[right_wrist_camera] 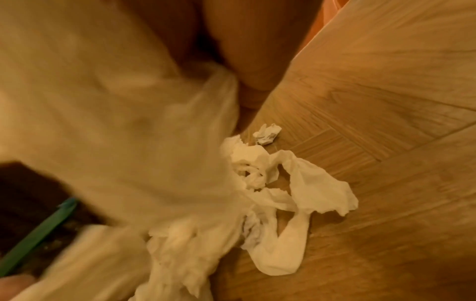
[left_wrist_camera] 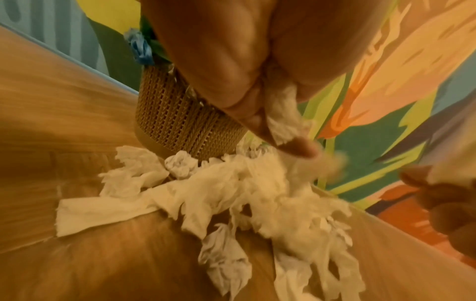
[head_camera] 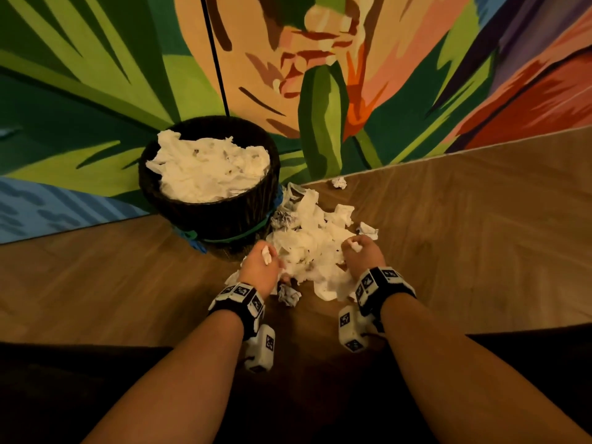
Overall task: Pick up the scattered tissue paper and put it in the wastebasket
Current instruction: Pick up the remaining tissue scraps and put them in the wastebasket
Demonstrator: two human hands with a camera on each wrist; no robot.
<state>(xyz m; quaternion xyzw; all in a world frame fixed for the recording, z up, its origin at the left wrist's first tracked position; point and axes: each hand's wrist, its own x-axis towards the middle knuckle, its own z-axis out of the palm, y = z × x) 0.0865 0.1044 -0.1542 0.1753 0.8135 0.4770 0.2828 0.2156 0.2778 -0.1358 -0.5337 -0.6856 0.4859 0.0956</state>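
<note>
A pile of white tissue paper (head_camera: 307, 248) lies on the wooden floor just right of a dark woven wastebasket (head_camera: 221, 213), which is heaped with tissue. My left hand (head_camera: 261, 262) sits at the pile's left edge and grips a wad of tissue (left_wrist_camera: 283, 120); the tissue hangs from its fingers over the pile (left_wrist_camera: 231, 195). My right hand (head_camera: 362, 251) is at the pile's right edge, fingers curled round another wad (head_camera: 355, 246). In the right wrist view a big blurred sheet (right_wrist_camera: 123, 126) hangs from that hand, hiding most of it.
Stray balls of tissue lie apart from the pile: one by the wall (head_camera: 339, 182), one at the right (head_camera: 368, 230), one near my left wrist (head_camera: 289, 294). A painted mural wall (head_camera: 352, 91) stands close behind the basket. Bare wooden floor (head_camera: 480, 235) spreads to the right.
</note>
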